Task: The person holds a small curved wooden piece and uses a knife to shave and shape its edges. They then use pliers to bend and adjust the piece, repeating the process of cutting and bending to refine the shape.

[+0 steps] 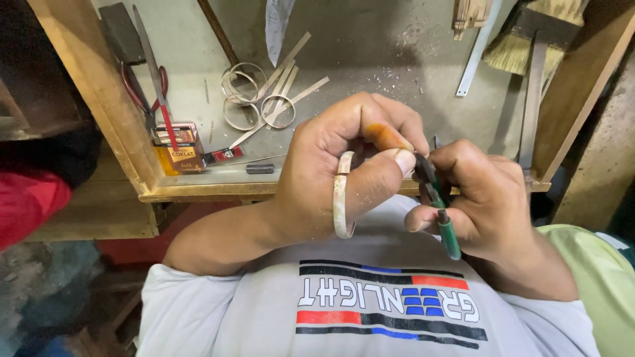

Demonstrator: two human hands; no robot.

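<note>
Left hand (337, 168) was curled tight around a pale ring band (342, 198), fingers pinching it near the top, thumb tip pressed against the plier nose. The band stood on edge, its lower arc sticking out below the palm, over the person's grey printed shirt (370, 304)

Right hand (486, 198) was closed on a pair of small pliers (436, 195) with green-sleeved handles, 1 handle poking down out of the fist. Plier tip met the band just beside the left thumb; could not tell how the jaws stood, fingers hid them

Both hands were held close together in front of the chest, just at the near edge of the wooden tray bench (198, 192)

On the bench floor, well apart from the hands: a cluster of bent strip rings (254, 99) with straight pale strips fanned across them, red-handled pliers (142, 92) along the left wall, a long flat file (153, 73) lying over them, a dark block (122, 30) at the top left corner, a small yellow-brown box (180, 151) against the left wall, a short dark cylinder (260, 168) near the front lip. A straw brush (522, 39) sat at the top right, a flat metal strip (477, 49) beside it

Red cloth (30, 198) at far left, outside the tray
</note>
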